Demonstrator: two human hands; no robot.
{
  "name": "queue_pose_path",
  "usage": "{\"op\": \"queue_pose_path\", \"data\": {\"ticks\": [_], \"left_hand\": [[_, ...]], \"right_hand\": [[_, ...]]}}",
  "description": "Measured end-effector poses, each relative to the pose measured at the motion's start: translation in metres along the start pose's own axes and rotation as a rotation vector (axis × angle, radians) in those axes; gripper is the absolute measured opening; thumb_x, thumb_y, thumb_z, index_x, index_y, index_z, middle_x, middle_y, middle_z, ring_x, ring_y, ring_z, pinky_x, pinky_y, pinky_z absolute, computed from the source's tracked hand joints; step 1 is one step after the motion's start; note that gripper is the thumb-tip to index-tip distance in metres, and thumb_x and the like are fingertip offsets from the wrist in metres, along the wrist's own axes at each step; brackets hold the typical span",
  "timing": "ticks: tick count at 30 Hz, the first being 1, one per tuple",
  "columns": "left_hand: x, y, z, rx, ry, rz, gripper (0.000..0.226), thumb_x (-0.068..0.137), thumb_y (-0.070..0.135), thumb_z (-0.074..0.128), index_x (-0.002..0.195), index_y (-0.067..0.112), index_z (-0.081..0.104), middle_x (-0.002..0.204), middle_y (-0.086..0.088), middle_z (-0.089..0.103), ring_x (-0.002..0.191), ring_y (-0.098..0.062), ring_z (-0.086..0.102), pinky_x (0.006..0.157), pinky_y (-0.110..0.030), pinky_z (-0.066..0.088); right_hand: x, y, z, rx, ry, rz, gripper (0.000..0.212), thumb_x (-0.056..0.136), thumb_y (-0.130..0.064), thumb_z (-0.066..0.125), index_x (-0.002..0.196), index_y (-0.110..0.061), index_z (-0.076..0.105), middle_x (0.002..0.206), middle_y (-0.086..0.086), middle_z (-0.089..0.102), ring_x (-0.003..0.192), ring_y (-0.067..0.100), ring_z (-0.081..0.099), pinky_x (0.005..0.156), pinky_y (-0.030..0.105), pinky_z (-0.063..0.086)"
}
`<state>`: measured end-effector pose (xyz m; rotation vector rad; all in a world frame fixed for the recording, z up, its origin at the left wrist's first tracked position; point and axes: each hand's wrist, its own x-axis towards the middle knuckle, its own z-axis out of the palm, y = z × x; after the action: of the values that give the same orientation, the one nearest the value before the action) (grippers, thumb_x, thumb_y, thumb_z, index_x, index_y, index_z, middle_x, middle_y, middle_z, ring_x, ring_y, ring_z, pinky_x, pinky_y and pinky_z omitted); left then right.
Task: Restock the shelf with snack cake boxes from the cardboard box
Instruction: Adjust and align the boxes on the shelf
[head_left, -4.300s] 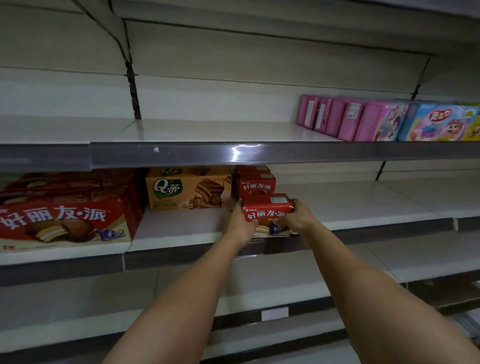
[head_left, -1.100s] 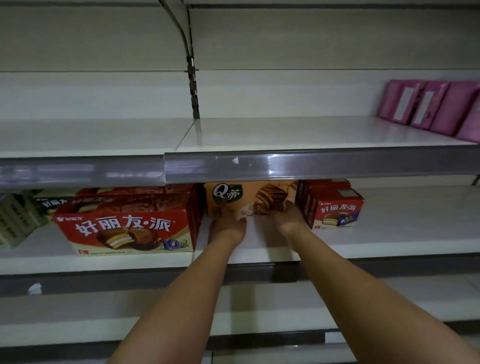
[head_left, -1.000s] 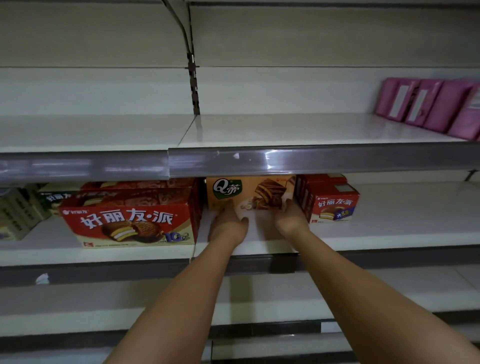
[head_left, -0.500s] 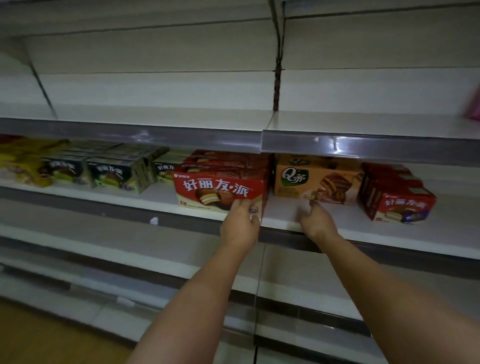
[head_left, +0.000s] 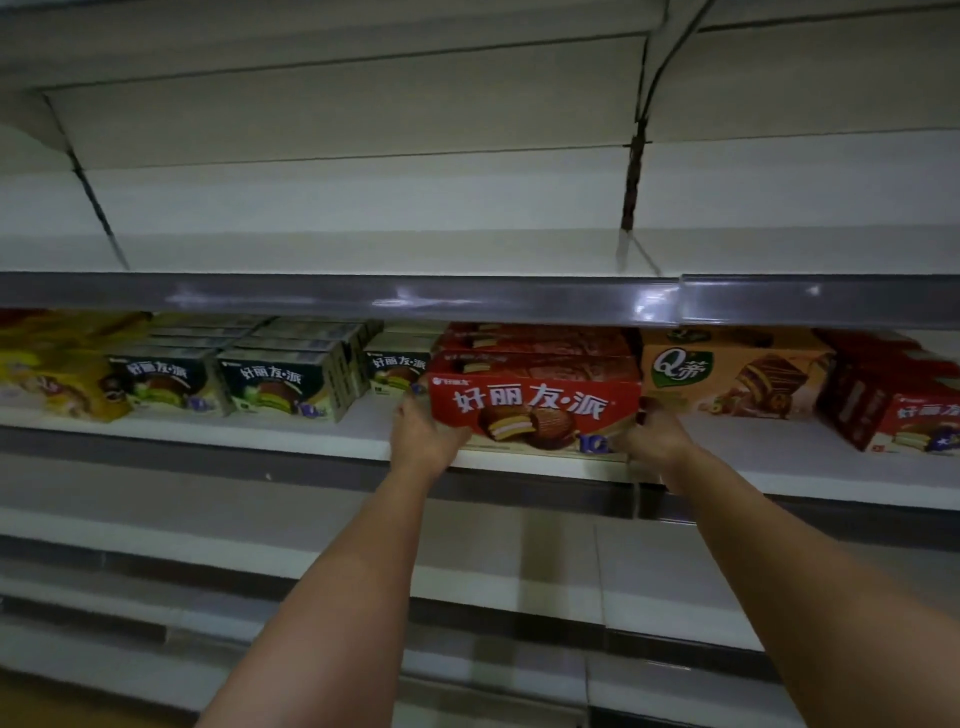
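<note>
My two bare forearms run up from the bottom of the frame to the middle, where my hands sit apart, one at each end of a wide red cardboard snack cake box (head_left: 532, 410) printed with white characters and a picture of chocolate-coated pies. My left hand (head_left: 423, 436) cups the lower left corner of that box, fingers wrapped round its end; my right hand (head_left: 655, 439) takes the lower right corner the same way, with the fingertips tucked behind the side panel, so I cannot tell how far they reach.

The box stands at the front lip of the white metal shelf (head_left: 311, 436), in the centre of the frame, with at least one more red box of the same print (head_left: 535, 343) lined up behind it under the grey price rail.

I judge it a light, stiff carton: thin board that holds its shape when squeezed at the ends but would dent if pinched hard on the broad printed face. The glossy print looks a little slippery, so the short end panels near the bottom corners are the best hold, pressing inward with both palms and sliding it along the shelf, not lifting it.

Just right of it sits an orange cardboard cake box with a green leaf logo (head_left: 727, 376), and further right smaller red boxes (head_left: 904, 410). Left of centre stand dark green boxes (head_left: 280, 382), with yellow packets (head_left: 57, 379) at the far left edge.
</note>
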<state>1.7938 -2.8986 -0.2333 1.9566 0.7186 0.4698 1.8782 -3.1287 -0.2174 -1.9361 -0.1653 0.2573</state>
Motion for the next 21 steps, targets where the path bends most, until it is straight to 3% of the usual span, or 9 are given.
{"op": "queue_pose_path", "data": {"ticks": [3, 7, 12, 17, 21], "left_hand": [[0.019, -0.004, -0.002, -0.051, -0.168, 0.059, 0.099, 0.066, 0.008, 0.083, 0.145, 0.022, 0.026, 0.133, -0.005, 0.049, 0.124, -0.024, 0.048, 0.107, -0.044, 0.040], [0.031, -0.009, 0.002, -0.156, -0.245, 0.081, 0.087, 0.070, 0.000, 0.080, 0.140, 0.020, 0.031, 0.118, 0.000, 0.053, 0.111, -0.017, 0.052, 0.100, -0.036, 0.044], [0.045, -0.012, 0.002, -0.183, -0.286, 0.054, 0.085, 0.073, 0.002, 0.077, 0.142, 0.021, 0.031, 0.118, -0.001, 0.055, 0.114, -0.021, 0.054, 0.103, -0.039, 0.044], [0.055, -0.016, 0.009, -0.168, -0.248, 0.058, 0.075, 0.076, 0.012, 0.076, 0.139, 0.023, 0.036, 0.124, -0.007, 0.060, 0.115, -0.028, 0.057, 0.101, -0.048, 0.046], [0.055, -0.014, 0.014, -0.193, -0.234, 0.055, 0.074, 0.082, 0.009, 0.073, 0.143, 0.021, 0.033, 0.127, -0.008, 0.059, 0.118, -0.028, 0.056, 0.102, -0.047, 0.045]], "right_hand": [[0.000, -0.002, 0.013, 0.113, 0.092, 0.013, 0.053, 0.086, -0.008, 0.068, 0.134, -0.007, 0.046, 0.132, 0.011, 0.055, 0.120, 0.029, 0.052, 0.093, 0.035, 0.040], [-0.001, -0.003, 0.023, 0.218, 0.175, 0.000, 0.054, 0.085, -0.013, 0.070, 0.133, -0.008, 0.047, 0.132, 0.010, 0.056, 0.117, 0.026, 0.053, 0.093, 0.036, 0.041], [0.005, -0.009, 0.031, 0.198, 0.208, 0.022, 0.042, 0.089, -0.009, 0.065, 0.128, -0.009, 0.051, 0.121, 0.009, 0.060, 0.107, 0.025, 0.058, 0.092, 0.038, 0.046], [0.022, -0.004, 0.040, 0.207, 0.264, 0.040, 0.057, 0.084, -0.006, 0.070, 0.134, -0.014, 0.044, 0.126, 0.012, 0.060, 0.113, 0.030, 0.057, 0.099, 0.050, 0.046], [0.031, -0.001, 0.042, 0.238, 0.303, 0.094, 0.063, 0.082, 0.000, 0.067, 0.137, -0.011, 0.038, 0.128, 0.013, 0.056, 0.115, 0.030, 0.055, 0.097, 0.046, 0.046]]}}
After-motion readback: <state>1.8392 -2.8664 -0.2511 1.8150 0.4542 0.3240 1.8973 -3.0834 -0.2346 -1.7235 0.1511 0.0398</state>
